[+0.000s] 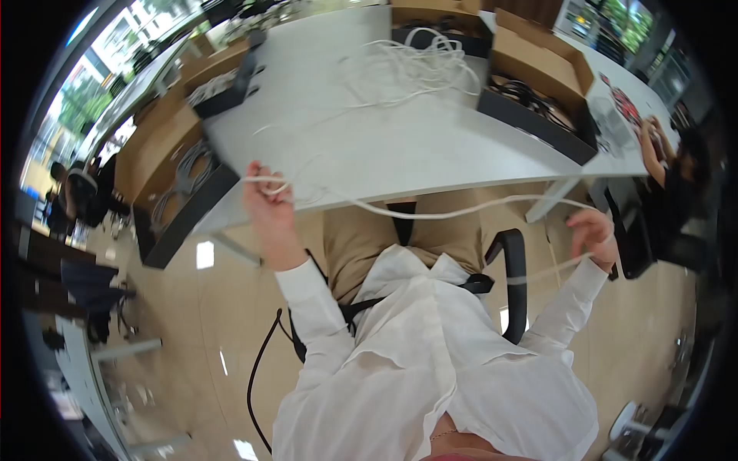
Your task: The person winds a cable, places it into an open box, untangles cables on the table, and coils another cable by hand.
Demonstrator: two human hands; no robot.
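The pale tabletop (pixel 338 138) carries a cable tangle (pixel 442 65) toward its far side. At its near edge, the left hand (pixel 269 201) has its grip pinching the white cable (pixel 453 213), which loops around the right hand (pixel 593 234), whose grip I cannot tell.

The right hand (pixel 592 232) is motion-blurred, so how its fingers meet the white cable (pixel 430 217) cannot be told. Curled fingers hide the palm of the left hand (pixel 267 192), and the cable's ends cannot be made out. On the counter (pixel 338 154), overlapping loops obscure single strands in the white tangle (pixel 430 65). The top edge cuts off the far box (pixel 475 44); the counter hides the wearer's lower legs.
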